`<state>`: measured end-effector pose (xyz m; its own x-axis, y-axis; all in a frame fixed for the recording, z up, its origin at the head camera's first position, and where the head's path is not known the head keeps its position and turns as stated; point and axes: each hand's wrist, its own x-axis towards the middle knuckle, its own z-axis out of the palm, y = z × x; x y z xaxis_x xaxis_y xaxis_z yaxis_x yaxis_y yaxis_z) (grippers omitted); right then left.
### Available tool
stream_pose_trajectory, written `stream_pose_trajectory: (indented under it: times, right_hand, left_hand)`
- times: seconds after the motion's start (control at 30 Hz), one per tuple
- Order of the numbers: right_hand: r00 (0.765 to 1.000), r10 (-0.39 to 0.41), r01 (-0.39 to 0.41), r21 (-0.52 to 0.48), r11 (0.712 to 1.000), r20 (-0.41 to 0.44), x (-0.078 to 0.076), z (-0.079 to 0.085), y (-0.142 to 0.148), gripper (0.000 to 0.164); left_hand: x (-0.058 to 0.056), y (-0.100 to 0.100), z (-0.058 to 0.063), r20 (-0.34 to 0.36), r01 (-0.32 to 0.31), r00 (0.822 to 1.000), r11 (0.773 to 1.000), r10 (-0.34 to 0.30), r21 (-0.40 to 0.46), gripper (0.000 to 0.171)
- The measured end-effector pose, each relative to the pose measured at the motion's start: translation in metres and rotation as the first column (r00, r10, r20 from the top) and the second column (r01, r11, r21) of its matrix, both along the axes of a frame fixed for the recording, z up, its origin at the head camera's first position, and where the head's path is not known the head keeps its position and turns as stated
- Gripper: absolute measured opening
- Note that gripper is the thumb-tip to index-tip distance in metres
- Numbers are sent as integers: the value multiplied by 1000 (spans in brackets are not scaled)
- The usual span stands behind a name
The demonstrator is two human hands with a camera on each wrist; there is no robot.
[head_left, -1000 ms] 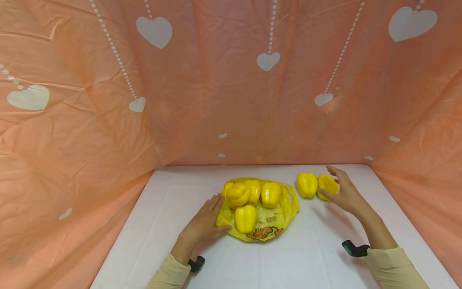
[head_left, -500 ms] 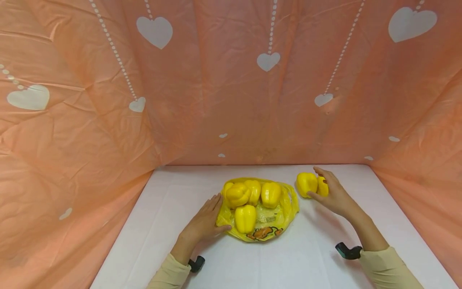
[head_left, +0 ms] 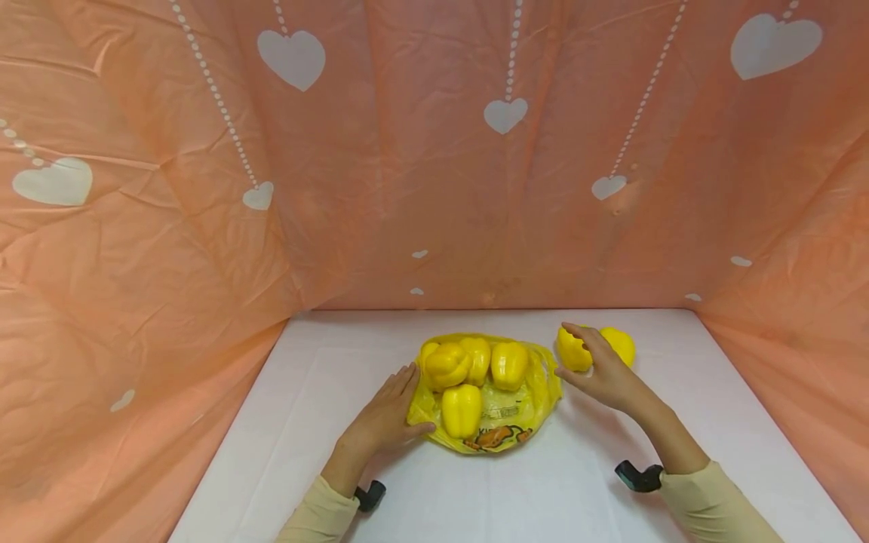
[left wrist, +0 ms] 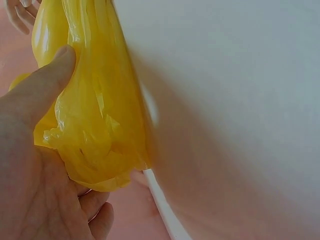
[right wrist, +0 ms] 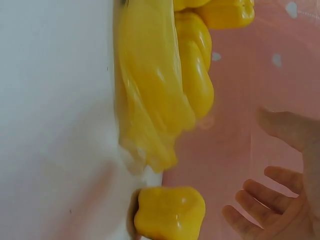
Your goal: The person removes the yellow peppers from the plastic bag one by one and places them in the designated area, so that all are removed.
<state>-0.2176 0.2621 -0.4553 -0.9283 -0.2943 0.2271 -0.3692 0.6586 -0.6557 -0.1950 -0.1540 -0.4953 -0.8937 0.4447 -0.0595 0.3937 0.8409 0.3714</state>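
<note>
Near the middle of the white table, a yellow plastic bag (head_left: 546, 388) lies with its mouth rolled wide. Several yellow bell peppers (head_left: 462, 412) sit in it. My left hand (head_left: 385, 409) rests against the bag's left side, fingers extended; in the left wrist view its thumb (left wrist: 62, 65) touches the bag's edge. My right hand (head_left: 606, 378) hovers right of the bag with fingers spread and nothing in them. It partly covers one loose bell pepper (head_left: 572, 353) in the head view; another bell pepper (head_left: 619, 345) lies just right of that one.
An orange-pink cloth (head_left: 434, 188) with white hearts encloses the back and both sides of the table (head_left: 441, 498). Black wrist devices (head_left: 639, 477) sit by both cuffs.
My right hand has moved left, away from the rightmost bell pepper, past the other loose one and toward the bag. The left hand, the bag and the bell peppers have stayed put.
</note>
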Motion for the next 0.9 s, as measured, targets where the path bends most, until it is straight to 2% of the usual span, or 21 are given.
stream_pose_trajectory:
  times: [0.2, 0.33, 0.57, 0.9]
  right_hand:
    - [999, 38, -38, -5, 999, 14, -1, -4, -12, 81]
    - [999, 35, -36, 20, 999, 33, -1, -5, -20, 82]
    - [998, 69, -69, 51, 996, 0, -5, -10, -33, 80]
    - [996, 90, -90, 73, 993, 1, -14, -19, -48, 83]
  left_hand:
    - [0, 1, 0, 7, -4, 1000, 1000, 4, 1, 105]
    - [0, 1, 1, 2, 4, 1000, 1000, -4, -10, 104]
    - [0, 0, 2, -6, 6, 1000, 1000, -6, -7, 104]
    - [1, 0, 0, -4, 2, 1000, 1000, -2, -22, 104]
